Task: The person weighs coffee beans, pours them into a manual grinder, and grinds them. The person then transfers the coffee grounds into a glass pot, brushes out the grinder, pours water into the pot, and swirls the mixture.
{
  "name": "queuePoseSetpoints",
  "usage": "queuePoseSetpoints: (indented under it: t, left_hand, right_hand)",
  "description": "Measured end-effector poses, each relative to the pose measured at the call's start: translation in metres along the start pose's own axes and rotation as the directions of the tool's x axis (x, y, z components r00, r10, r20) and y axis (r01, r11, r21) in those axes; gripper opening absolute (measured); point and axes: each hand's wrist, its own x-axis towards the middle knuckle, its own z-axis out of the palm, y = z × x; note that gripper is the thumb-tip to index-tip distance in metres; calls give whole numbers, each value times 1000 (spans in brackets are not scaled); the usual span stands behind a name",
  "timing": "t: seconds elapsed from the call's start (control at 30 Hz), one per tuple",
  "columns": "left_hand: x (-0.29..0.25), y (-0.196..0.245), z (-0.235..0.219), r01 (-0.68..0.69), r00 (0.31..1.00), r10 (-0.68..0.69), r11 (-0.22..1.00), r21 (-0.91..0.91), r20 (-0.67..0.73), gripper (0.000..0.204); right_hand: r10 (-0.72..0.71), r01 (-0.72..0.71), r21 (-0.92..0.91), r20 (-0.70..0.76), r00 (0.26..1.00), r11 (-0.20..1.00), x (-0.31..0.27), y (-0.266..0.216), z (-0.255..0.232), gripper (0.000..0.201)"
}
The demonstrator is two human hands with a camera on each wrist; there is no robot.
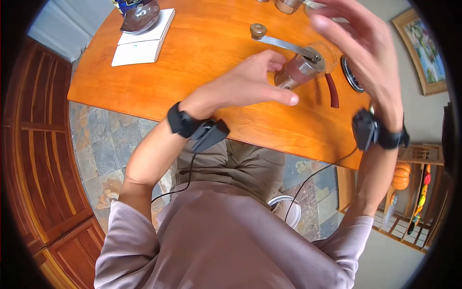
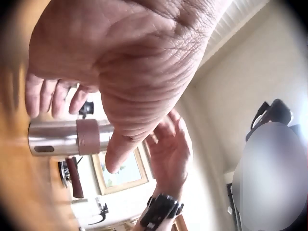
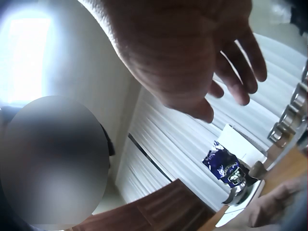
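A hand coffee grinder (image 1: 294, 72), metal with a brownish-red band, stands upright on the wooden table. Its crank arm (image 1: 284, 44) reaches left to a round brown knob (image 1: 258, 31). Around the grinder's near left side comes my left hand (image 1: 240, 84), thumb stretched out and fingers spread loosely; in the left wrist view its fingertips (image 2: 60, 101) hang beside the metal body (image 2: 53, 138). My right hand (image 1: 363, 48) is raised over the right side of the table, blurred, holding nothing. Its fingers (image 3: 243, 72) are spread and relaxed in the right wrist view.
A dark red handle (image 1: 331, 91) juts out beside the grinder, near a round black-rimmed object (image 1: 352, 74). At the back left a grey bowl (image 1: 142, 18) sits on a white flat item (image 1: 137, 55), with a blue bag (image 3: 224, 166) behind. Metal containers (image 1: 288, 5) stand at the far edge.
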Motion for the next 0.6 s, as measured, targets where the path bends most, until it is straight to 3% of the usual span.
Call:
queuePoseSetpoints:
  t: [0.03,0.07,0.1,0.17,0.2,0.23,0.27,0.3,0.37,0.43,0.5,0.53,0.57,0.6]
  left_hand:
    - [12,-4,8,-3,1000,3,1000,-4,4,63]
    - [27,-7,15,-88,996,90,987,-137,3,63]
    - [38,-8,21,-170,985,174,949,-267,-9,63]
    - [50,-5,28,-184,983,175,955,-234,-59,62]
    - [53,-5,31,-176,984,173,958,-227,-33,59]
    - [59,-7,35,-168,985,171,961,-221,-8,56]
    - [66,-10,50,-448,879,388,869,-207,-276,43]
    - [68,-19,52,-448,881,386,867,-220,-273,43]
    - [65,-17,46,-117,992,123,934,-339,-4,32]
    - [65,-19,49,-182,983,172,932,-314,-59,28]
    - [57,-12,44,-183,983,175,959,-215,-58,28]
    - [60,-15,45,-250,968,236,927,-280,-85,29]
    - [61,-15,42,-251,968,237,924,-287,-82,29]
    - [61,-16,38,-190,982,183,921,-339,-52,29]
  right_hand:
    - [-307,308,-75,21,951,948,8,-13,13,35]
    - [-583,586,-139,68,810,798,16,-17,20,37]
    - [-407,489,-101,426,808,866,55,15,18,47]
    - [-633,681,37,408,658,732,56,1,31,41]
    - [-627,678,30,413,661,734,62,-13,34,41]
    - [-289,495,-146,660,694,856,71,-37,35,40]
    - [106,322,-369,784,612,872,75,-49,35,40]
    - [119,313,-376,783,610,872,75,-32,39,40]
    - [-193,539,-384,652,733,750,76,12,48,45]
    - [-135,477,-403,637,759,781,80,36,38,46]
    - [-245,491,-555,460,854,672,76,76,27,47]
    - [-237,488,-558,462,855,671,71,94,16,47]
    - [-60,456,-688,517,854,565,64,114,1,23]
    - [124,440,-788,535,836,430,50,137,-17,41]
